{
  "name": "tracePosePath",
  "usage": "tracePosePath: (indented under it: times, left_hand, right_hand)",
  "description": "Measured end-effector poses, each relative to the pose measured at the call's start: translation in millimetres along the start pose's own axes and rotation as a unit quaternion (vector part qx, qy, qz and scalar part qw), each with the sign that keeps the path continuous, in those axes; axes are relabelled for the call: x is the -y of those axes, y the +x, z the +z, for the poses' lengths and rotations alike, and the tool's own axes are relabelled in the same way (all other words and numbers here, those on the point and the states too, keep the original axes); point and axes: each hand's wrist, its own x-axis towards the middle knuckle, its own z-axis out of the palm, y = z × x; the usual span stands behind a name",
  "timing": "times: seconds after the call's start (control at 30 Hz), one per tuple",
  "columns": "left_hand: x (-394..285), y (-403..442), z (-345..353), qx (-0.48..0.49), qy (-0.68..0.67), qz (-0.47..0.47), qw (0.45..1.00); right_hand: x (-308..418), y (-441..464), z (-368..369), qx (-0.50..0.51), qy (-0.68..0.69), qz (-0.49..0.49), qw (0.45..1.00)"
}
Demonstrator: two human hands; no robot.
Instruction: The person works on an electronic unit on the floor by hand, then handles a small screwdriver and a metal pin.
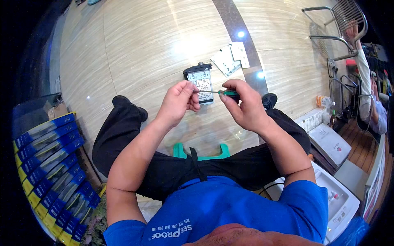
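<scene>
My right hand [245, 102] grips a screwdriver [229, 94] by its green and black handle. The thin shaft points left, toward my other hand. My left hand [179, 100] is closed in a pinch at the shaft's tip; whatever small thing may sit between its fingers is too small to make out. Below both hands, on the floor, lies a car stereo unit [200, 76], a metal box with a black front and a knob at its far end. The near part of it is partly behind the shaft and my left fingers.
Flat white and metal plates [230, 58] lie on the tiled floor [143, 49] beyond the unit. A green stool [224, 151] is under me. Blue and yellow boxes [53, 172] stack at left. A metal chair [349, 18] and another person's arm [363, 78] are at right.
</scene>
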Motion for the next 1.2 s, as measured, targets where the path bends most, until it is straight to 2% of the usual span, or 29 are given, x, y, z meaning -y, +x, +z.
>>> tracePosePath:
  times: [0.1,0.17,0.37,1.2]
  left_hand:
    - [0.6,0.3,-1.3,0.001,-0.031,-0.006,0.999]
    - [0.6,0.6,-2.7,0.001,-0.050,-0.007,0.999]
    - [-0.3,-0.4,-3.0,0.005,-0.085,-0.010,0.996]
    - [1.2,0.2,-3.9,0.021,-0.114,0.012,0.993]
  right_hand:
    - [-1.4,-1.2,1.6,0.008,0.028,0.006,1.000]
    - [-4.8,-0.7,2.2,0.023,-0.031,-0.053,0.998]
    - [-3.4,-1.7,5.1,-0.003,-0.097,-0.106,0.990]
    - [-6.0,-1.9,6.9,-0.028,-0.128,-0.101,0.986]
